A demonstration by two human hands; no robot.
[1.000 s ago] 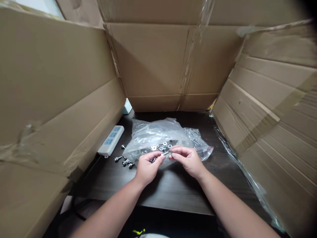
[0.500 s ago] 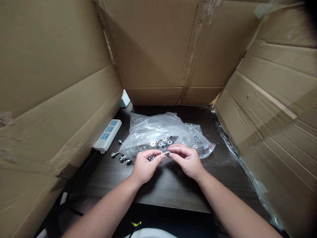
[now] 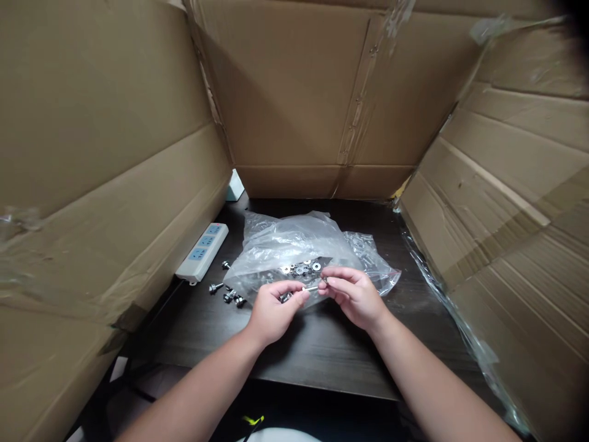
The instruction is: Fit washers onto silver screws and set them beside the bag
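Between thumb and forefinger my left hand (image 3: pixel 276 310) pinches a small silvery bolt (image 3: pixel 311 288), its shank pointing right. My right hand (image 3: pixel 352 296) is closed at the bolt's free end, its fingertips pinching a small metal piece (image 3: pixel 324 280) too little to name surely. Just beyond both hands lies a clear plastic bag (image 3: pixel 294 236), and several flat washers (image 3: pixel 301 269) show at its mouth. Several bolts fitted with washers or nuts (image 3: pixel 230 296) lie on the table left of the bag. More metal parts show beside my left fingers, partly hidden.
A white power strip (image 3: pixel 202 253) lies on the dark table (image 3: pixel 322 362) at the left. Cardboard walls (image 3: pixel 294 92) enclose the back and both sides. A small white box (image 3: pixel 235 186) stands in the back left corner. Another clear bag (image 3: pixel 380 270) lies at the right.
My right hand has drawn slightly to the right along the bolt, its fingers rearranged, and more of the shank's end shows. My left hand keeps its pinch. The view has shifted slightly.
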